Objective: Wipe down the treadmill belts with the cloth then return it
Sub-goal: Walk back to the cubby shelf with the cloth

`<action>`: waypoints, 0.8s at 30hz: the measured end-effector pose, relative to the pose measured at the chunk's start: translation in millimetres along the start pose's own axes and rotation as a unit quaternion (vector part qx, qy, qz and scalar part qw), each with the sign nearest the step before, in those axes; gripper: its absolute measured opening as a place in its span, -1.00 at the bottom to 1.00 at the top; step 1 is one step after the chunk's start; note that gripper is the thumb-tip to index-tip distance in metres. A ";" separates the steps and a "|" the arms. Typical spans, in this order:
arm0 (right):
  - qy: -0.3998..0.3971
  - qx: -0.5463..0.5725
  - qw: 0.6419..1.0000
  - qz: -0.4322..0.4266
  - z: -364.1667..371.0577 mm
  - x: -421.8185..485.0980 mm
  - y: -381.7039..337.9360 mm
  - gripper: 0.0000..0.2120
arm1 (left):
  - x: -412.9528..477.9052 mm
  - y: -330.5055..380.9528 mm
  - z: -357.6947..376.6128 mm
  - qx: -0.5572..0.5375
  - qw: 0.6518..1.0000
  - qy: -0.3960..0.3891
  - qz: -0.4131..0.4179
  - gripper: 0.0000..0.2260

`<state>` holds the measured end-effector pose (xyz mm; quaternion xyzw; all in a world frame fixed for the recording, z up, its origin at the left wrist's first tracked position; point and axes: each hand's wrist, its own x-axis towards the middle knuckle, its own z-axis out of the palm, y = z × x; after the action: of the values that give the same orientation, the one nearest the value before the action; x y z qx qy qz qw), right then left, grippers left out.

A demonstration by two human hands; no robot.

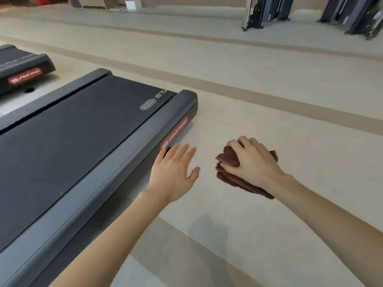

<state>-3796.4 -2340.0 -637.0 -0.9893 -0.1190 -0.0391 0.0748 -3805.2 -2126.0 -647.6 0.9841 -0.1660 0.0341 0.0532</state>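
A folded brown cloth [229, 162] lies on the pale floor to the right of a dark treadmill. My right hand [253, 164] rests on top of it with fingers curled over its far edge, gripping it. My left hand [174, 172] hovers open, fingers spread, beside the treadmill's grey side rail [124, 162], close to its red label. The treadmill's black belt [68, 129] stretches from the lower left toward the centre. A second treadmill [22, 67] sits at the far left, only its end visible.
Beige floor [290, 100] with darker stripes spreads to the right and ahead. Folded dark gym machines [267, 11] stand at the top right. A white box [133, 4] sits by the far wall.
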 end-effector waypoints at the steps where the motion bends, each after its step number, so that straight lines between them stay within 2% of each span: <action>1: 0.002 -0.001 1.000 0.009 -11.7 3.6 6.2 -0.54 | 10.0 9.8 -11.7 -0.003 1.000 0.001 -0.001 -0.48; 10: 0.009 -0.001 0.999 0.054 -166.6 21.5 39.1 -0.53 | 87.7 74.9 -161.2 -0.001 1.000 -0.010 0.012 -0.45; 18: 0.011 -0.004 0.996 0.085 -362.8 50.7 58.9 -0.51 | 126.0 113.9 -351.2 0.005 1.000 -0.005 0.005 -0.47; 24: 0.032 -0.003 0.997 0.065 -520.0 71.0 69.2 -0.52 | 138.2 151.5 -492.8 0.006 1.000 0.007 0.017 -0.50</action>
<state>-3742.0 -2471.9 -127.3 -0.9935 -0.0520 -0.0658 0.0775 -3749.3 -2255.7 -132.9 0.9812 -0.1819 0.0428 0.0482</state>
